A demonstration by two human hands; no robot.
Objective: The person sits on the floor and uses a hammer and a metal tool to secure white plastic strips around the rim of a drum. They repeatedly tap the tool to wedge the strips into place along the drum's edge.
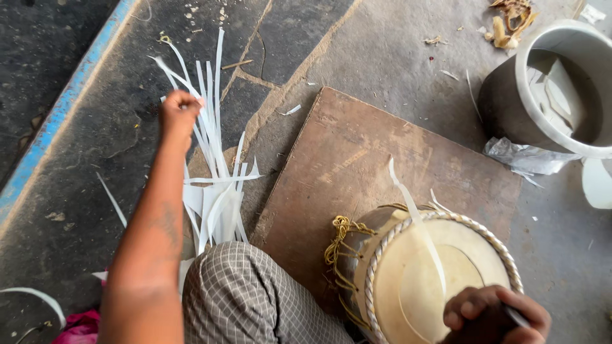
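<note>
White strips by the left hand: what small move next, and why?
Probably close the left hand on one white strip and draw it back toward the drum. That hand is stretched out over the loose pile on the floor, while the right hand rests on the drumhead with another strip standing up from it.

My drum [421,280]: smooth, matt cream hide head, rimmed with braided pale cord [376,255] and yellow twine. Strips [213,159]: thin, white, slightly glossy. Board [357,159]: worn brown wood, scuffed. Floor [382,51]: rough grey stone. Pot [510,95]: dull grey metal. My trousers [248,299]: checked woven cloth.
</note>
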